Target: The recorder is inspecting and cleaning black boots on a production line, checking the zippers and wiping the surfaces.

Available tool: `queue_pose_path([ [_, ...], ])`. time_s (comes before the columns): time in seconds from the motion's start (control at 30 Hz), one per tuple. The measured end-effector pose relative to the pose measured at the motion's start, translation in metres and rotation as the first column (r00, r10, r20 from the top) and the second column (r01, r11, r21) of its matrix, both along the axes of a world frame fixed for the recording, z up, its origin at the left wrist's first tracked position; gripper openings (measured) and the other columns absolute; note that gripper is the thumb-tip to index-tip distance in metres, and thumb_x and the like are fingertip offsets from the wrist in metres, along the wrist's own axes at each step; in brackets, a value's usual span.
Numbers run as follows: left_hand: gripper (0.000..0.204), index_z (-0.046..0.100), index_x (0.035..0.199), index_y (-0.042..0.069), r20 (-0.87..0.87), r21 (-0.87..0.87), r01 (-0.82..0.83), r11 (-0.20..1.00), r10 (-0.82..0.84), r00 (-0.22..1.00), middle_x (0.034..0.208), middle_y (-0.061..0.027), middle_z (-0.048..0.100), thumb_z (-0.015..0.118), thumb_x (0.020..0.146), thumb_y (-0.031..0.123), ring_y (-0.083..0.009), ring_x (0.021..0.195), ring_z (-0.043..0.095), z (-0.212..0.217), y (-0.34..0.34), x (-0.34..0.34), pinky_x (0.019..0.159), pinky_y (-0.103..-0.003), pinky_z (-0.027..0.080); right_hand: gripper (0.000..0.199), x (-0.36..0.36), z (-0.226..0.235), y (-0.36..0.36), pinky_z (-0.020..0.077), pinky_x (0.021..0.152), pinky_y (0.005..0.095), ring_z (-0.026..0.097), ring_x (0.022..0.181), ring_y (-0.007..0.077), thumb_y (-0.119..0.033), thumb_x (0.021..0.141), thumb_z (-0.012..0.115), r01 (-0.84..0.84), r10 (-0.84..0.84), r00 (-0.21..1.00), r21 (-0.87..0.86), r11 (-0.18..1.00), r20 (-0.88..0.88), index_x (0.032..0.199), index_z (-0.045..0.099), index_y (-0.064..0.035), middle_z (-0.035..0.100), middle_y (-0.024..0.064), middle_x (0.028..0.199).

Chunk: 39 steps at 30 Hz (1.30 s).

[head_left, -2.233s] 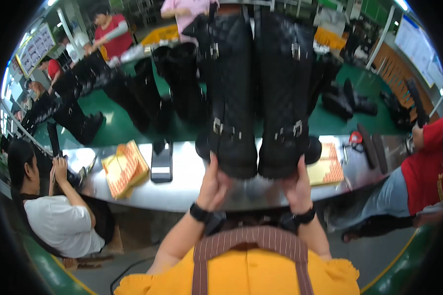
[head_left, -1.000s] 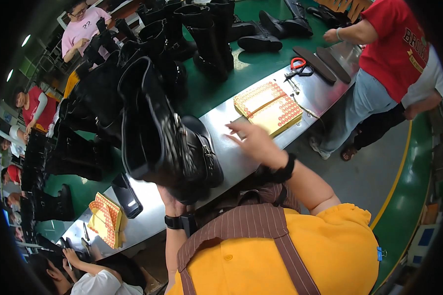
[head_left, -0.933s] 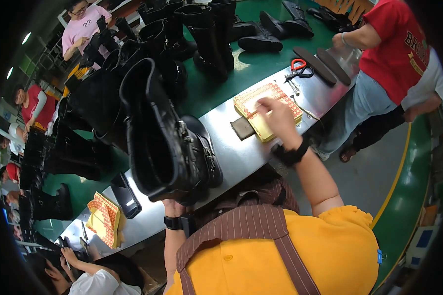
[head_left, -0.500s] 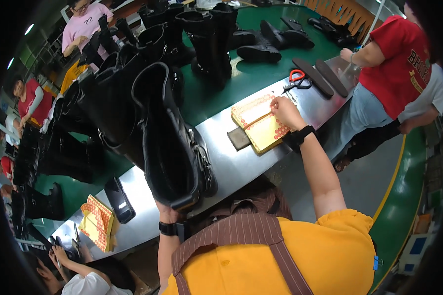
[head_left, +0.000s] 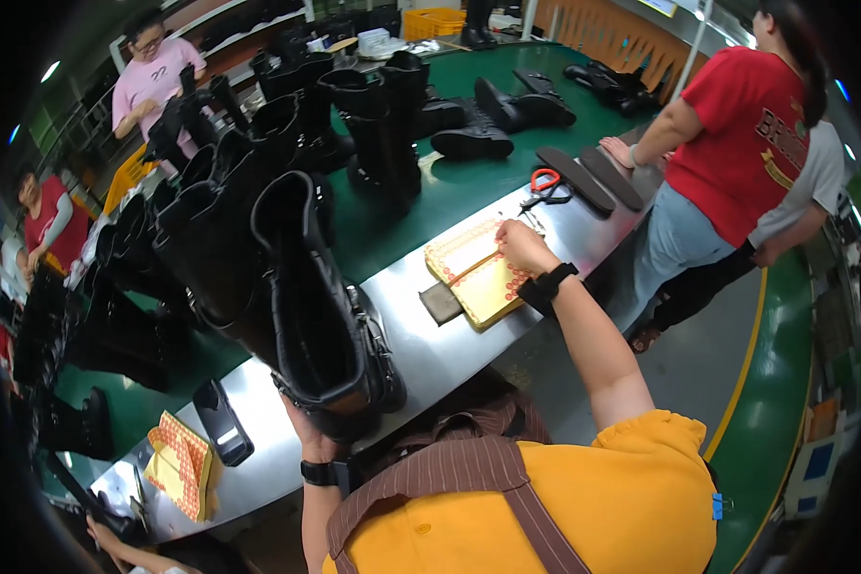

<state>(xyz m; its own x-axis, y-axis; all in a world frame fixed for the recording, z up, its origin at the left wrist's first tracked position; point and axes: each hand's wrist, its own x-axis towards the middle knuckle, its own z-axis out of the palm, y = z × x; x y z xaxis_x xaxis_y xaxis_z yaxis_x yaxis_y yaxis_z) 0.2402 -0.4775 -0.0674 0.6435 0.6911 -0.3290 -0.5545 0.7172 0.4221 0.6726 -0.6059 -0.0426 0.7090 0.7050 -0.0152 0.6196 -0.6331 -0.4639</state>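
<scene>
A tall black boot (head_left: 320, 316) with side buckles stands at the metal table edge, its open top facing me. My left hand (head_left: 311, 435) grips the boot's near left side, fingers partly hidden behind it. Over a stack of yellow sheets with red round stickers (head_left: 483, 306) is my right hand (head_left: 528, 251), its fingertips pinched together at the end of a brownish band across the stack. Whatever is between those fingertips is too small to make out. A dark flat block (head_left: 440, 303) lies against the stack's left side.
Red-and-black pliers (head_left: 547, 187) and dark insoles (head_left: 576, 180) lie beyond my right hand. A phone (head_left: 223, 423) and another yellow sticker pile (head_left: 182, 466) are at left. Many black boots (head_left: 368, 134) crowd the green table. A person in red (head_left: 727, 143) stands at right.
The view has shifted, so the table things sit lower and further left. My right hand keeps its pinch over the sheets, and my left hand stays on the boot.
</scene>
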Motion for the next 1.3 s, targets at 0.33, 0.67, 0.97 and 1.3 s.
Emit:
queue_pose_path([
  [0.33,0.063,0.052,0.132,0.01,-0.058,0.014,-0.032,0.999,0.032,0.998,0.129,-0.0077,0.058,0.047,0.092,0.059,-0.0285,0.115,0.056,0.004,-0.001,-0.001,0.101,-0.044,0.044,0.017,-0.031,0.005,0.003,0.0487,0.083,0.0434,0.063,0.096,0.0348,-0.006,0.084,0.06,0.119,-0.125,0.98,0.046,0.992,0.157,0.099,0.066,-0.0035,0.065,0.0181,0.102],
  [0.67,0.061,0.054,0.129,0.008,-0.056,-0.02,-0.013,1.0,0.012,0.998,0.128,-0.0122,0.058,0.047,0.092,0.057,-0.0311,0.115,0.056,0.005,-0.003,0.003,0.102,-0.046,0.045,0.015,0.009,-0.004,0.008,0.0504,0.08,0.0378,0.065,0.092,0.0322,-0.002,0.077,0.059,-0.028,0.029,0.995,0.009,1.0,-0.09,0.09,0.067,-0.0012,0.068,0.0188,0.091],
  [0.97,0.063,0.05,0.133,0.005,-0.147,0.011,-0.063,0.998,0.064,0.987,0.129,-0.015,0.056,0.045,0.093,0.053,-0.0342,0.115,0.056,0.045,-0.024,0.02,0.1,-0.049,0.047,0.021,-0.017,-0.001,0.009,0.052,0.083,0.0436,0.064,0.096,0.0394,-0.001,0.079,0.055,0.107,-0.109,0.989,0.025,0.994,0.098,0.098,0.065,0.0034,0.065,0.0254,0.1],
  [1.3,0.059,0.047,0.135,0.004,-0.192,0.135,-0.101,0.986,0.126,0.973,0.13,-0.0145,0.055,0.042,0.097,0.048,-0.0328,0.116,0.055,0.039,-0.023,0.019,0.101,-0.047,0.047,0.026,0.007,-0.006,0.005,0.0521,0.085,0.0396,0.065,0.1,0.0356,-0.006,0.078,0.061,-0.019,0.019,0.995,0.006,1.0,-0.094,0.099,0.065,0.0079,0.066,0.0266,0.101],
])
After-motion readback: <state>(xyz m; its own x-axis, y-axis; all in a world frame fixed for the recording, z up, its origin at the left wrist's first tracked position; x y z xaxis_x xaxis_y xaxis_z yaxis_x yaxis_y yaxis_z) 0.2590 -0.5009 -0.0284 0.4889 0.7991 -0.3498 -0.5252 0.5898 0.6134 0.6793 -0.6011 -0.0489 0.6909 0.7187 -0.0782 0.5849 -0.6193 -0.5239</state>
